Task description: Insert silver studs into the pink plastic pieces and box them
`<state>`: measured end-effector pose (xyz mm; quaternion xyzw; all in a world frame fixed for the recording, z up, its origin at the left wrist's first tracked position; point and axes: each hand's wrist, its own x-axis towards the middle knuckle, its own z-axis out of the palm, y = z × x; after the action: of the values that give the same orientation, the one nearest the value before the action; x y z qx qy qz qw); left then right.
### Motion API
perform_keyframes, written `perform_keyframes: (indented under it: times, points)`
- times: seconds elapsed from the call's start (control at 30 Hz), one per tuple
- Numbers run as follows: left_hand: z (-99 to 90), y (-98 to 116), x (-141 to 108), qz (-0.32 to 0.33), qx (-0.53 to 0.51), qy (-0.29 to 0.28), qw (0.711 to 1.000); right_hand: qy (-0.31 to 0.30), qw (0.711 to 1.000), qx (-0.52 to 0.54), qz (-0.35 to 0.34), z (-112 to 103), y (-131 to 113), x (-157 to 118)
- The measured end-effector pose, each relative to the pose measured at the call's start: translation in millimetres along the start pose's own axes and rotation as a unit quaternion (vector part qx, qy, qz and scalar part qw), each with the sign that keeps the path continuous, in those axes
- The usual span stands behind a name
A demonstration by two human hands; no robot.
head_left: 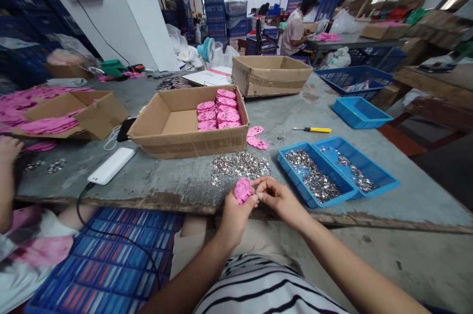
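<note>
My left hand (233, 218) is closed around a pink moulded piece (243, 191) with a scalloped outline, held up just above the table's front edge. My right hand (279, 199) meets it from the right, thumb and fingertips pinched together at the piece's side. Whatever lies between those fingertips is too small to make out. Just beyond both hands, a loose heap of small shiny metal parts (240, 165) is spread on the table. Two pink pieces (257, 143) lie flat behind the heap, beside a cardboard box (185, 146) that holds stacks of similar pink pieces (226, 107).
Two blue trays, one nearer (295, 181) and one farther right (377, 166), contain metal parts. A yellow-handled screwdriver (320, 129), another blue tray (364, 114) and a white power bank (112, 166) with a cable lie around. A co-worker's hand (9, 149) shows at left; another person (293, 33) sits behind.
</note>
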<state>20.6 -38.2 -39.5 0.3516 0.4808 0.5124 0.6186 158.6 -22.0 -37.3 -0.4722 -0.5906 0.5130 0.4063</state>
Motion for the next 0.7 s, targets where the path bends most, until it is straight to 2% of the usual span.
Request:
perform_keyframes:
  times: [0.23,0.4,0.53,0.6,0.7]
  points:
    - [-6.7,-9,2,0.016,0.035,0.006,0.999,0.01,0.992,0.094,0.079,11,-1,-4]
    - [-11.3,-10,4,0.05,0.087,0.025,0.995,0.021,0.998,0.027,0.045,9,-4,-2]
    - [-12.9,-5,1,0.048,0.118,0.036,0.991,-0.008,0.999,-0.03,0.026,3,-5,2]
    - [-12.0,-2,0,0.031,0.078,0.029,0.996,-0.015,0.999,-0.026,0.029,2,-6,4]
    - [-10.3,5,0,-0.031,-0.082,-0.008,0.996,0.019,0.999,0.014,0.035,5,-8,4]
